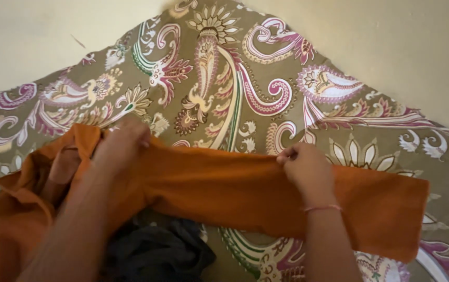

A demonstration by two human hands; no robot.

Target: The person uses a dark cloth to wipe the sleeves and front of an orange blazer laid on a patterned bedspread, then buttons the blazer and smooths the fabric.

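— What have you got there?

— An orange garment [224,190], stretched across the bed in front of me. My left hand [122,146] pinches its upper edge toward the left, fingers closed on the fabric where it starts to bunch. My right hand [305,167] grips the same edge further right, fingers curled tight over the fold.

— Where does the rest of it lie?

— A long flat part runs out to the right, past my right wrist with its thin bracelet [322,208], and rests on the paisley bedspread [245,78]. The left part is crumpled in a heap near my left forearm. Just under the middle span, near me, sits a dark cloth [156,250], rumpled, partly covered by the orange one.

— How does it feel to handle?

— I judge it light and soft; it sags between my hands and creases readily. It looks like a knit or cotton weave, not slippery, so a pinch holds it. Nothing fragile about it.

— Best place to take hold?

— Along the edge, I'd say, hands well apart, so the cloth hangs straight. Gripping the bunched left part would only drag more folds along.

— And beyond the bed?

— A plain pale wall [402,42] on the far side.
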